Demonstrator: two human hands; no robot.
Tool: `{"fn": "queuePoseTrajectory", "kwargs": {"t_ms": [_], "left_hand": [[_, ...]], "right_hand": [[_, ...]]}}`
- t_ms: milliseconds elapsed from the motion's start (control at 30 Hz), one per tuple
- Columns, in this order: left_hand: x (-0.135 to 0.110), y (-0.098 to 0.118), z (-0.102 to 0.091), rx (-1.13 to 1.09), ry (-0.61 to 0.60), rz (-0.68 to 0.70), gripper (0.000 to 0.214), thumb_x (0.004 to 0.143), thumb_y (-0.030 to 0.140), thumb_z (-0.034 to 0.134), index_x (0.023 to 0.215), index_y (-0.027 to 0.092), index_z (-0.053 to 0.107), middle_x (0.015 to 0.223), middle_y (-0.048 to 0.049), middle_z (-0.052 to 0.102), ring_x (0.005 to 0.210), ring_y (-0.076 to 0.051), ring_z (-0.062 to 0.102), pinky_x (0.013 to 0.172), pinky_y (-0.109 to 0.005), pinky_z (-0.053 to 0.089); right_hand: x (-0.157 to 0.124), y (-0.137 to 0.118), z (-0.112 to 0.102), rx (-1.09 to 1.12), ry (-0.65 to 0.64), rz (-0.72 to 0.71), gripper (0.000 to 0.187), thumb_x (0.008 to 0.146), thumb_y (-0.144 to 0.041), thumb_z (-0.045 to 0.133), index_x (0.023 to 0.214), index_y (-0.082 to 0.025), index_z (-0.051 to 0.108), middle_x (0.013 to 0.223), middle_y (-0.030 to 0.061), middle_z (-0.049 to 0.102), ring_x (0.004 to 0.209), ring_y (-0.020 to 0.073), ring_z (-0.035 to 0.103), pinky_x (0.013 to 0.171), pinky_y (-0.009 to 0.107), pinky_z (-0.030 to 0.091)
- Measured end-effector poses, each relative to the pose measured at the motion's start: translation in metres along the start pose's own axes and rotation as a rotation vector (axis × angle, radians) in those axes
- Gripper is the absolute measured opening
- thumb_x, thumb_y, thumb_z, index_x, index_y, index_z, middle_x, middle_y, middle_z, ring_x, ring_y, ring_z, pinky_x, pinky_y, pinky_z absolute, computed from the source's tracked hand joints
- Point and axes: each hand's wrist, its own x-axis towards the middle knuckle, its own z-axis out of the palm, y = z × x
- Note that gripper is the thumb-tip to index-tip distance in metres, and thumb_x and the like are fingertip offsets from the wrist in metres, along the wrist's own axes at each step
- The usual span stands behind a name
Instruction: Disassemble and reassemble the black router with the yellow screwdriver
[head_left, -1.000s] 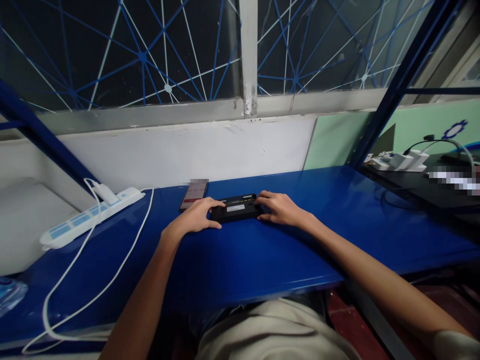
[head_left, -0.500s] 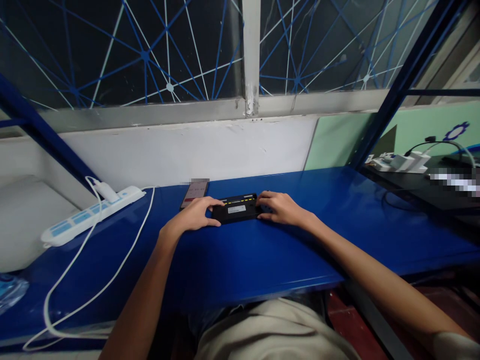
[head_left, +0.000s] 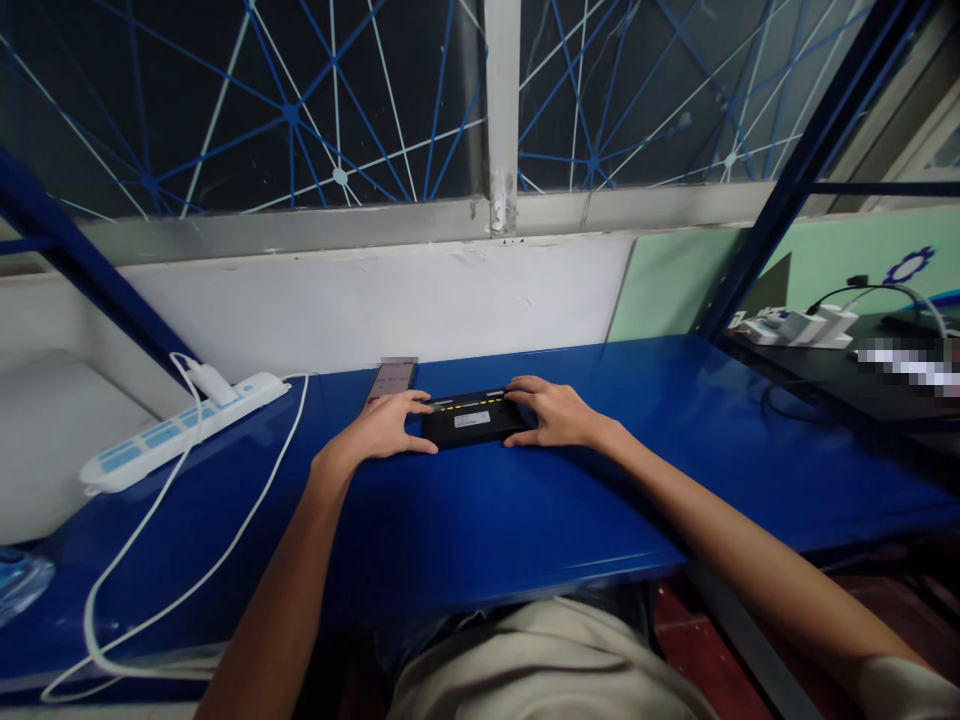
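Note:
A flat black device with a white label and a row of yellow marks lies on the blue table, near the back wall. My left hand grips its left end, thumb along the near edge and fingers over the far edge. My right hand holds the right end the same way. Both forearms stretch across the table towards it.
A phone with a lit screen lies just behind my left hand. A white power strip with a plugged charger and a long white cable sits at the left. At the right, a dark desk carries another white power strip.
Both hands stay on the black device. It has tilted slightly, and my right fingers have spread a little along its far edge.

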Motion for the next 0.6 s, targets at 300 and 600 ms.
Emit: {"fn": "queuePoseTrajectory", "kwargs": {"t_ms": [300, 600], "left_hand": [[0.0001, 0.0037, -0.0018, 0.013, -0.016, -0.007, 0.069, 0.066, 0.063, 0.070, 0.123, 0.024, 0.063, 0.146, -0.0061, 0.044, 0.127, -0.033, 0.046, 0.106, -0.044, 0.032], [0.0001, 0.0064, -0.0006, -0.008, -0.036, -0.009, 0.073, 0.064, 0.063, 0.071, 0.126, 0.025, 0.061, 0.147, -0.0061, 0.043, 0.128, -0.033, 0.045, 0.106, -0.042, 0.033]], "right_hand": [[0.0058, 0.0039, 0.0083, 0.002, 0.005, -0.054, 0.074, 0.075, -0.061, 0.064, 0.127, -0.009, 0.057, 0.136, 0.0213, 0.052, 0.131, 0.0337, 0.042, 0.103, 0.048, 0.040], [0.0066, 0.0078, 0.0070, 0.047, -0.011, -0.076, 0.071, 0.071, -0.054, 0.071, 0.124, -0.009, 0.057, 0.136, 0.0215, 0.051, 0.134, 0.0344, 0.039, 0.103, 0.048, 0.038]]}}
